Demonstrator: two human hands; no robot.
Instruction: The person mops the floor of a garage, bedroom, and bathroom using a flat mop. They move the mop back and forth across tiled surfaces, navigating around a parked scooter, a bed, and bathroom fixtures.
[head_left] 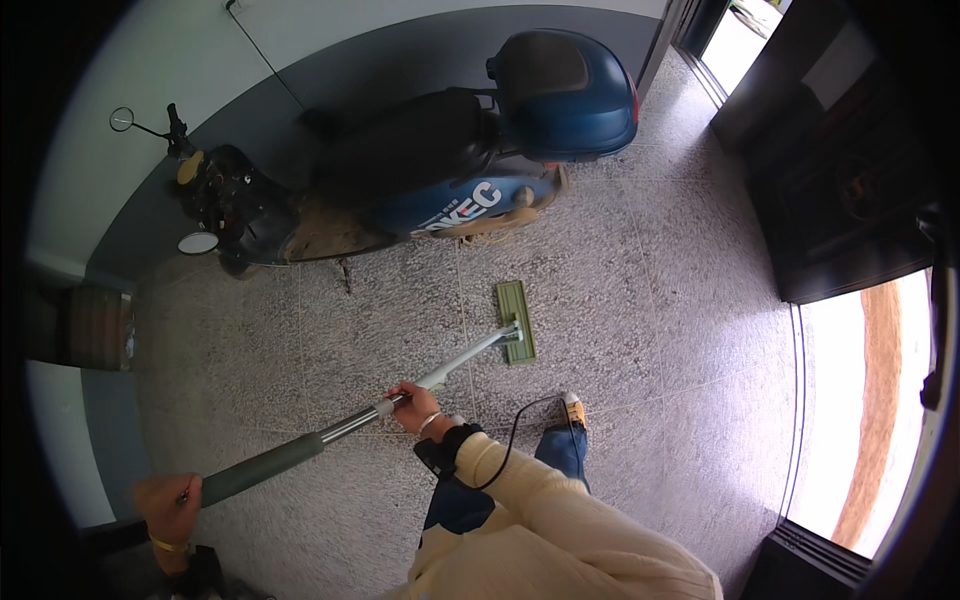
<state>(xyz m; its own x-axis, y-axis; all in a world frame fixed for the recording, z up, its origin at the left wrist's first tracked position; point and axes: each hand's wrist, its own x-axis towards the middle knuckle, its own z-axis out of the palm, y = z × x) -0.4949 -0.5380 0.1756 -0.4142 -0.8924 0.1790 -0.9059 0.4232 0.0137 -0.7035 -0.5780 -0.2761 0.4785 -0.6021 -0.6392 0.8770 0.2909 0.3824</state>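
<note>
My left hand (167, 505) grips the dark upper end of a long mop handle (330, 432) at the lower left. My right hand (414, 404) is closed around the metal part of the same handle further down. The handle runs up and to the right to a flat green mop head (516, 320) lying on the speckled grey tiled floor (640, 300). My right arm wears a cream sleeve with a dark wrist strap and a thin cable. My foot in a yellow-tipped shoe (572, 408) stands just below the mop head.
A blue scooter (420, 190) with a rear top box (565, 92) is parked against the grey and white wall at the back. A dark cabinet (840, 180) stands at the right. Bright doorways open at the upper right and lower right.
</note>
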